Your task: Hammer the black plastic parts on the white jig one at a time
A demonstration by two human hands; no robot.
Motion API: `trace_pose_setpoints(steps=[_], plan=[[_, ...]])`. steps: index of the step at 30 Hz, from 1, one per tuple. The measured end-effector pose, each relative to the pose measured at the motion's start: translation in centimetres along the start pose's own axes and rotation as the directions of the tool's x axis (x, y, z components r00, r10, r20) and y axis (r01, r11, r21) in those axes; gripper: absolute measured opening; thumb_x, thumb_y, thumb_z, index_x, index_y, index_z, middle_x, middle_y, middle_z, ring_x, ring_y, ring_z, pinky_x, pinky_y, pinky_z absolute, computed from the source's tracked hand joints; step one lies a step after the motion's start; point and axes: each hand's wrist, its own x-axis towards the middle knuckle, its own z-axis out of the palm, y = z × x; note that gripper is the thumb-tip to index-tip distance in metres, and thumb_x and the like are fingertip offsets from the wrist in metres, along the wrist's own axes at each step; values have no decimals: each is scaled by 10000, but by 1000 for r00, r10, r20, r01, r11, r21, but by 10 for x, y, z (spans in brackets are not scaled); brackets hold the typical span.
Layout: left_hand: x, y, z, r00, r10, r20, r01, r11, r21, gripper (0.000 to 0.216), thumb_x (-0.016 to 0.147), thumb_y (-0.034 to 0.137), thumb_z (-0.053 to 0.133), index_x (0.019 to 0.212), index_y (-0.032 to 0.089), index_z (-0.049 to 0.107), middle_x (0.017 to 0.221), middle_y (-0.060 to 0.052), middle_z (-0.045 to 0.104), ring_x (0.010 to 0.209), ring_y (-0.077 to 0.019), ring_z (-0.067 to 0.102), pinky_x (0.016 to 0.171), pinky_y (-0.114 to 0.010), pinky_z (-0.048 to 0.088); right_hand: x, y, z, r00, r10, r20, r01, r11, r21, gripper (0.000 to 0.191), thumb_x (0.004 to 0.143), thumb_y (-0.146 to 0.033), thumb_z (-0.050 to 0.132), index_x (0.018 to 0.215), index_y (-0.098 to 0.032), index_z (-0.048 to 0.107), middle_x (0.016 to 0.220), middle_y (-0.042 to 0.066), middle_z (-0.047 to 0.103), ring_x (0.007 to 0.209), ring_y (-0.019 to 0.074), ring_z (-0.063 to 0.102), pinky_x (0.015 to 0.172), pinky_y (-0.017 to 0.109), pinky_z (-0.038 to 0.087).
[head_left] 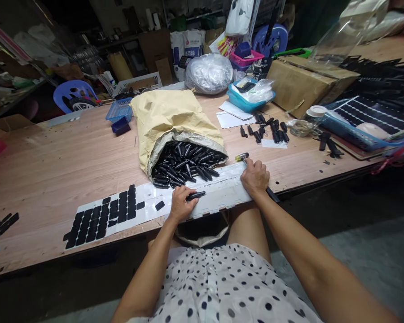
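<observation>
Near the frame's centre, the left hand [181,205] grips a black tubular part [196,195] with its fingers. Right of centre, the right hand [256,176] has fingers closed around a small hammer [241,157]. Above lies an open sack [175,112].

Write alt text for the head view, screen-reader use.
A person's left hand holds a slim black part and the right hand grips a hammer-like tool at a wooden workbench. Beyond them, an open tan sack lies with similar black parts at its mouth.

White sack [197,36] at back: blue "丙烯" legible; smaller print [194,43] unreadable.
</observation>
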Motion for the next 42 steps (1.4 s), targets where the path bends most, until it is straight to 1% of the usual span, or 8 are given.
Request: trace_pose_setpoints(steps=[10, 19, 26, 30, 33, 36, 39, 42], plan=[[3, 2, -12, 1000, -14, 13, 13, 998, 57, 237, 771, 246, 774, 1007, 266, 773, 895, -30, 671, 932, -259, 572, 907, -426, 494, 1, -8, -1, 1000, 20, 19, -20, 999, 25, 426, 982, -214, 416, 1333, -193, 656, 1126, 197, 610, 1019, 316, 527, 784, 397, 377], [-3, -2, -9, 987, -93, -131, 105, 991, 86, 280, 712, 274, 809, 989, 263, 767, 838, -16, 605, 855, -255, 578, 877, -434, 499, 0, -4, 3, 1000, 10, -3, -10, 1000, 18, 418, 986, -228, 405, 1327, -190, 642, 1124, 195, 591, 1023, 315, 510, 758, 377, 356], [0, 5, -1, 988, -139, -64, 142, 989, 41, 121, 767, 279, 831, 875, 273, 777, 874, -26, 652, 952, -265, 575, 934, -443, 475, 4, 8, -6, 998, -6, 59, 6, 1000, 5, 434, 977, -217, 448, 1358, -200, 656, 1096, 174, 591, 999, 303, 525, 767, 362, 382], [2, 9, 0, 989, -145, -12, 146, 989, 26, 107, 795, 295, 835, 891, 287, 788, 909, -28, 680, 967, -263, 564, 907, -428, 463, -5, 9, -28, 999, 17, 50, -26, 982, 189, 457, 965, -185, 428, 1346, -212, 679, 1051, 144, 628, 975, 288, 561, 808, 370, 438], [3, 11, 0, 987, -162, 14, 162, 987, 17, 114, 806, 307, 839, 912, 294, 800, 919, -24, 691, 970, -258, 563, 916, -425, 454, -35, -6, -49, 995, -96, 15, 80, 893, 443, 460, 980, -231, 444, 1394, -207, 644, 1081, 125, 673, 959, 264, 597, 843, 376, 496], [4, 15, 1, 982, -187, 25, 187, 982, 4, 132, 812, 325, 840, 940, 304, 810, 942, -18, 703, 981, -252, 560, 936, -422, 444, -74, -29, -60, 946, -323, 15, 233, 712, 663, 401, 1012, -305, 458, 1348, -250, 669, 1087, 87, 713, 920, 231, 633, 845, 370, 544], [6, 19, 2, 975, -217, 49, 217, 976, 8, 148, 819, 337, 838, 964, 313, 818, 962, -13, 708, 996, -247, 559, 946, -418, 431, -102, -48, -58, 880, -473, -45, 345, 570, 746, 363, 1020, -294, 479, 1305, -284, 703, 1037, 66, 729, 949, 221, 667, 864, 357, 563], [8, 22, 2, 970, -233, 65, 232, 973, 17, 144, 825, 338, 835, 967, 324, 822, 968, -10, 703, 1005, -247, 556, 941, -417, 419, -114, -54, -51, 859, -507, -75, 390, 551, 738, 374, 1032, -266, 463, 1316, -293, 705, 983, 59, 721, 921, 212, 677, 839, 339, 572]])
